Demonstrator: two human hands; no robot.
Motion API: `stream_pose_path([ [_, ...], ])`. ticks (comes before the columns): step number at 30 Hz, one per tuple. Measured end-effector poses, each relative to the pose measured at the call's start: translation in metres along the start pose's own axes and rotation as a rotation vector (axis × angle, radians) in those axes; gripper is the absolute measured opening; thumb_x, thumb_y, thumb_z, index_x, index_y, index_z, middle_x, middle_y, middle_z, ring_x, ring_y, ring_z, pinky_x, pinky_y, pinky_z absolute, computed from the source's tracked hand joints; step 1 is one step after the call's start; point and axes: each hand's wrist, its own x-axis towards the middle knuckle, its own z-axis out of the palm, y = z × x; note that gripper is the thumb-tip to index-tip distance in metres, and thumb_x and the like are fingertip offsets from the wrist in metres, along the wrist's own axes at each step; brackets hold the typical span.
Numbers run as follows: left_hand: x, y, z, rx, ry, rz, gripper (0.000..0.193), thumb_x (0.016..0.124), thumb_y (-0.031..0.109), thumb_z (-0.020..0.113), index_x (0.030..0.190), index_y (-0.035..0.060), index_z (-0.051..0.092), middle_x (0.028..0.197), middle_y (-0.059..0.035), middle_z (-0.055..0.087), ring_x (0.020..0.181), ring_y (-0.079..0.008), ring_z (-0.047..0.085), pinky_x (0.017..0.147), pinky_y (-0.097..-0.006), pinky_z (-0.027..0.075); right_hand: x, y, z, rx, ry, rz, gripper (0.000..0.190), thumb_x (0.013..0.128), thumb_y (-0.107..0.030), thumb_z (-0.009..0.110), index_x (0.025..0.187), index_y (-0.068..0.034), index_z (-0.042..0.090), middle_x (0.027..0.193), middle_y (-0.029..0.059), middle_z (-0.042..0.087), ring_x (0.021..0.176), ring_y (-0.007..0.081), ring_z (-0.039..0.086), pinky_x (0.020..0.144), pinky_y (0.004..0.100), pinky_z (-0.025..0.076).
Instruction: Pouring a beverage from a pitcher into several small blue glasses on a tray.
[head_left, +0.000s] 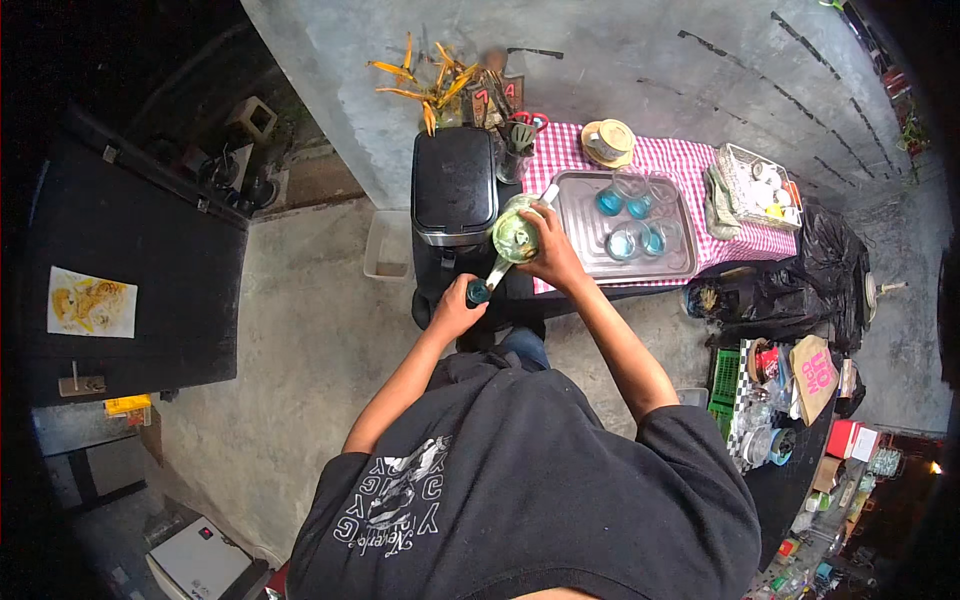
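Observation:
My left hand (454, 309) is closed around a small cup (478, 292) that looks dark teal from above. In my right hand (553, 251) is a pale green and white teapot (516, 234), gripped at its body and lid. The teapot's white spout (498, 272) points down-left, its tip right at the cup's rim. Whether liquid is flowing cannot be made out. Just right of the teapot, a metal tray (589, 259) carries several clear glasses, some with blue liquid (621, 244) in them.
A black lidded appliance (454, 180) stands left of the teapot, beside a holder with utensils (517, 150). A covered cup on a saucer (607, 142) and a white basket (761, 187) rest on the checked cloth (559, 146). Below the table's left side is a plastic bin (388, 244).

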Motion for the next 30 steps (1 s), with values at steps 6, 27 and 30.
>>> stream_pose_path([
  [6,0.001,0.010,0.000,-0.063,0.008,-0.018,0.046,0.076,0.013,0.075,0.114,0.0035,0.052,0.109,-0.0188,0.063,0.105,-0.0406,0.061,0.089,-0.0451,0.049,0.000,0.002,0.000,-0.007,-0.012,0.010,0.094,0.058,-0.013,0.089,0.140,-0.014,0.042,0.143,0.0208,0.039,0.133,0.0437,0.040,0.110,0.0486,0.038],
  [27,0.001,0.000,0.006,-0.037,-0.026,-0.043,0.048,0.077,0.016,0.075,0.116,0.0039,0.051,0.111,-0.0198,0.062,0.108,-0.0409,0.060,0.090,-0.0460,0.048,0.000,0.000,-0.001,0.001,0.000,0.008,0.094,0.058,-0.013,0.089,0.139,-0.014,0.043,0.144,0.0206,0.039,0.134,0.0428,0.040,0.111,0.0472,0.038],
  [30,0.001,-0.003,0.008,-0.024,-0.033,-0.034,0.048,0.077,0.016,0.075,0.116,0.0035,0.051,0.111,-0.0204,0.062,0.108,-0.0413,0.060,0.089,-0.0463,0.048,0.001,0.000,-0.001,0.012,0.005,-0.016,0.094,0.058,-0.012,0.089,0.139,-0.014,0.043,0.143,0.0207,0.039,0.135,0.0427,0.039,0.111,0.0469,0.038],
])
